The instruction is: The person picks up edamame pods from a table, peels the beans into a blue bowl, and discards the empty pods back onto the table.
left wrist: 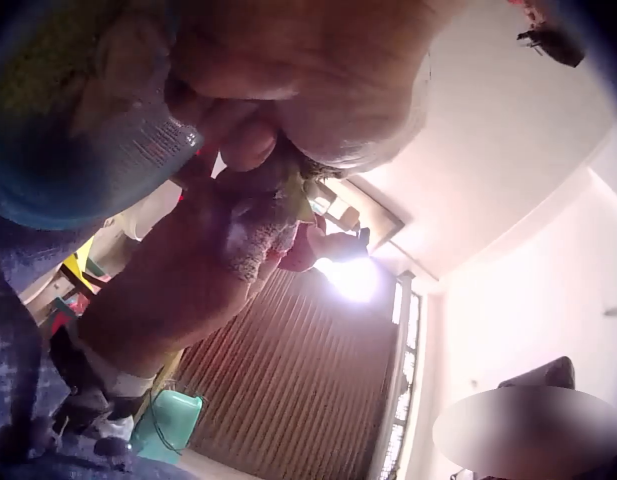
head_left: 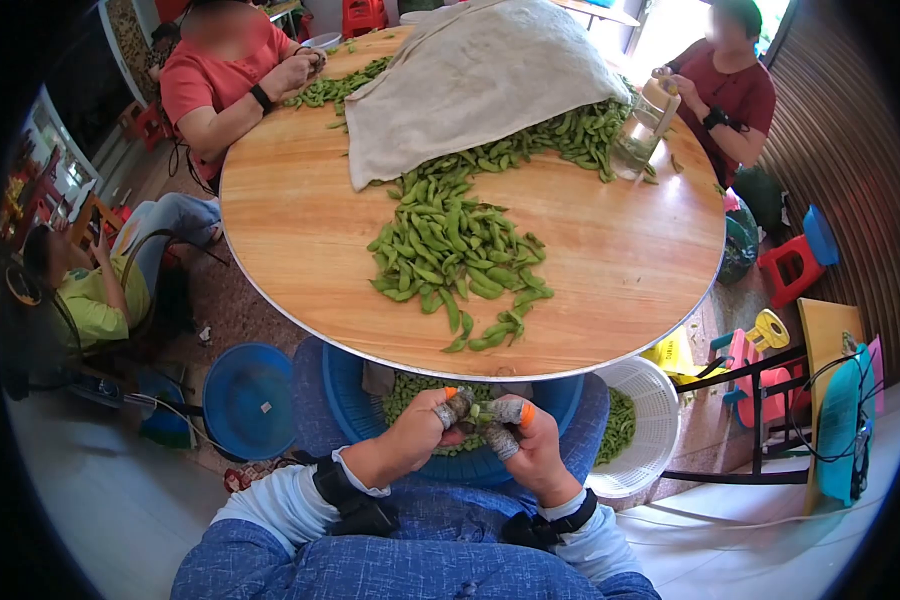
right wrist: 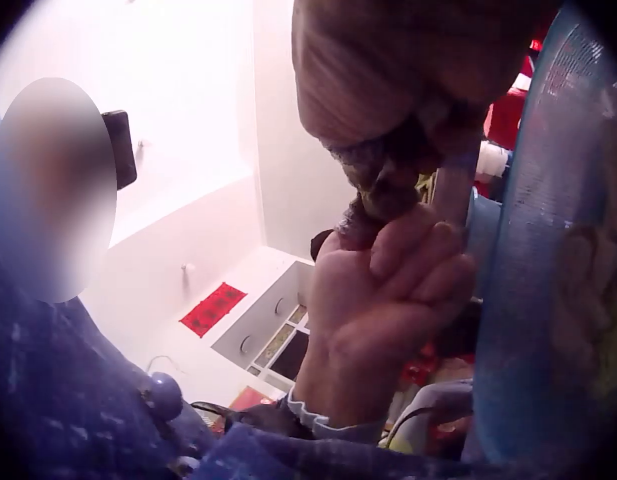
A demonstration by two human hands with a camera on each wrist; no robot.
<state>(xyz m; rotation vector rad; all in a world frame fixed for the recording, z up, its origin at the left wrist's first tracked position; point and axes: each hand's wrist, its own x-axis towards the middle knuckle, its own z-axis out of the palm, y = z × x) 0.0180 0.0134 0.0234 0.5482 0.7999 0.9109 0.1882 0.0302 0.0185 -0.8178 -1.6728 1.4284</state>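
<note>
Taking the seated worker's hands as the middle of the clock, I see the left hand (head_left: 415,432) and right hand (head_left: 537,452) meet over a blue tub (head_left: 342,392), a small green pod (head_left: 477,411) between them. The fingers of both hands are clamped on that pod, several of them wrapped in grey tape, with orange at the thumb tips. Beneath, the tub holds green beans (head_left: 408,392). At twelve o'clock, on the round wooden tabletop (head_left: 300,215), pods lie in a loose heap (head_left: 450,245), running back under a pale cloth (head_left: 490,75). A clear jar (head_left: 634,150) stands at one o'clock, near a person in dark red (head_left: 748,95); a person in a lighter red shirt (head_left: 198,85) sits at eleven. A white basket (head_left: 658,445) with more green in it rests at three, and a blue basin (head_left: 242,395) sits at nine.
</note>
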